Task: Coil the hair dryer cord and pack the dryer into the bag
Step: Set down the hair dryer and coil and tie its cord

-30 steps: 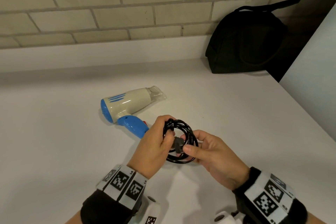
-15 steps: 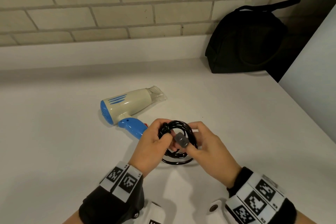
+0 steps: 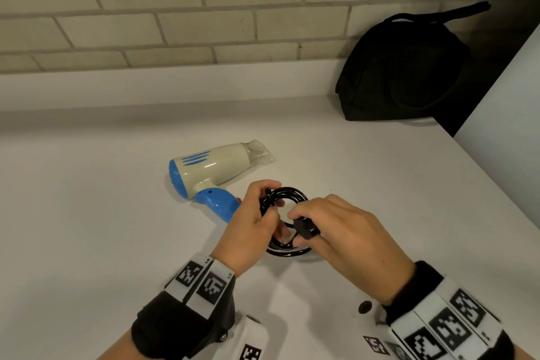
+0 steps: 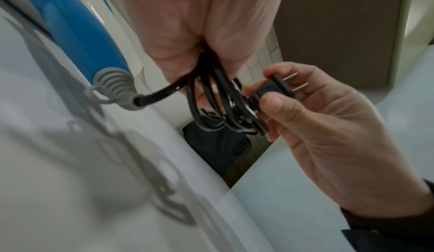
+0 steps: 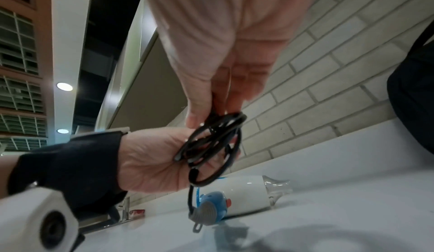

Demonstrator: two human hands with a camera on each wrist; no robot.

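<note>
My left hand (image 3: 248, 231) gripped one side of the coiled black cord (image 3: 287, 199), fingers and thumb curled round the bundled loops so that they stood up off the white countertop (image 3: 102, 213). From my left wrist the loops (image 4: 211, 96) hung out below my closed fingers (image 4: 237, 39), and a single strand ran from them to the grey ribbed strain relief (image 4: 115, 87) at the end of the hair dryer's blue handle (image 4: 70, 26). My right hand (image 3: 344, 240) pinched the black plug (image 3: 305, 228) between thumb and forefinger, right against the near side of the coil; the plug's two flat prongs (image 4: 295, 83) pointed toward my palm, away from the loops. In the right wrist view my right fingers (image 5: 237, 81) came down narrow and close together onto the top of the coil (image 5: 211, 141), with my left palm (image 5: 152, 159) behind it. The hair dryer (image 3: 216, 169) lay on its side on the countertop just beyond my left hand, cream body, blue rear cap, clear nozzle pointing right toward the wall side. The black bag (image 3: 403, 67) sat well apart from it in the far right corner, against the brick wall (image 3: 175, 9), its strap lying across the top; I could not tell whether it was open.
</note>
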